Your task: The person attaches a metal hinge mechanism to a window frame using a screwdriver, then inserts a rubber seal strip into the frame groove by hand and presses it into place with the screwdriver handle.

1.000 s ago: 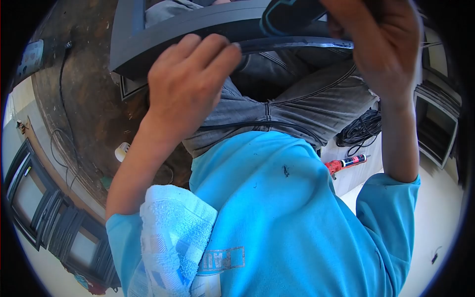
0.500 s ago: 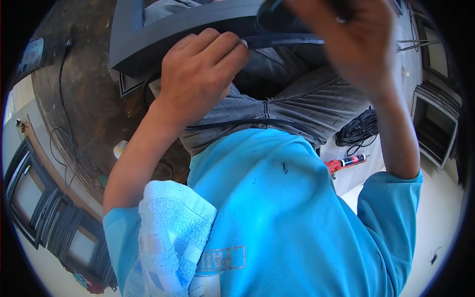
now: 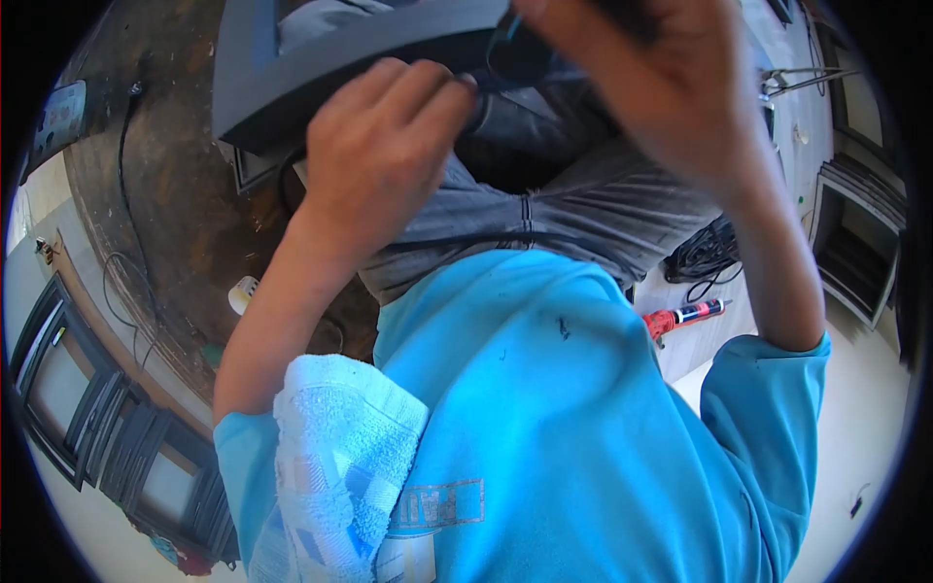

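Observation:
A dark grey frame lies across my lap at the top of the view. My left hand rests against its near edge, fingers curled and closed on what looks like a dark strip; most of this strip is hidden. To the right, my right hand is raised and blurred, its fingers closed around something black that I cannot make out. A dark rounded piece shows beside its fingertips, over the frame's edge.
A red caulking gun and a coiled black cable lie right of my lap. Dark frames lean at the left and right. A white roll sits on the brown surface near my left forearm.
My right hand has shifted left and slightly up, bringing the dark rounded piece closer to my left hand. My left hand has moved slightly left, staying closed.

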{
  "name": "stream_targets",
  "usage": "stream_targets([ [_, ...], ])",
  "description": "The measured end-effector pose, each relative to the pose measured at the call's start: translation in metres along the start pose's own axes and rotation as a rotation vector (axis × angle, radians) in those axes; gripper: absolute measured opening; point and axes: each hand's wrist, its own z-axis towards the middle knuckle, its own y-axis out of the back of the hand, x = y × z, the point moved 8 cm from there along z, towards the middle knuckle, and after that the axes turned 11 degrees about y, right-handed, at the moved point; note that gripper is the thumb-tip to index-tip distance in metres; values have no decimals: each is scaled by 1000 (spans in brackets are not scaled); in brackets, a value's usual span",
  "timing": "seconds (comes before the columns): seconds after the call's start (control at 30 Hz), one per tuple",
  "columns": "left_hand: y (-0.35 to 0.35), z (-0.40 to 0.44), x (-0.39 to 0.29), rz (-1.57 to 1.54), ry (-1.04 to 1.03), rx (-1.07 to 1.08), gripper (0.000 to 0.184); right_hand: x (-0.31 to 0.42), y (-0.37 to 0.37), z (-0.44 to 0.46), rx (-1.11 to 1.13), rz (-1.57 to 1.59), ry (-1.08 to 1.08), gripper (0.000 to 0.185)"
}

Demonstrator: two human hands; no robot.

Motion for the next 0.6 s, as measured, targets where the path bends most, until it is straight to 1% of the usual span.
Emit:
stream_targets([
  [0.07, 3, -5, 6, 35, 19, -23, 19, 6, 12, 8, -139, 105, -36, 32],
  [0.13, 7, -17, 17, 100, 28, -66, 23, 12, 18, 9, -211, 170, -31, 32],
  [0.17, 6, -19, 17, 84, 23, -59, 23, 13, 15, 10, -228, 201, -20, 31],
  [0.23, 6, -19, 20, 57, 10, -53, 22, 6, -2, 5, -179, 178, 8, 31],
  [0.3, 8, -18, 19, 97, 15, -18, 22, 0, -26, 0, 28, 22, 63, 31],
  [0.33, 7, -17, 18, 112, 14, 4, 21, 1, -29, 2, 80, 10, 50, 31],
  [0.37, 8, -16, 17, 106, 11, -14, 21, 3, -19, 8, 61, 72, -4, 31],
  [0.4, 9, -14, 18, 102, 6, -33, 22, 8, -12, 17, 40, 208, -92, 31],
  [0.5, 9, -17, 16, 88, 30, -35, 22, -1, -22, 6, -184, 351, 46, 27],
  [0.53, 10, -15, 16, 91, 41, -37, 22, 1, -33, 3, -76, 130, 133, 27],
  [0.6, 9, -14, 15, 107, 40, -31, 22, 1, -31, 10, 44, 37, 76, 28],
])
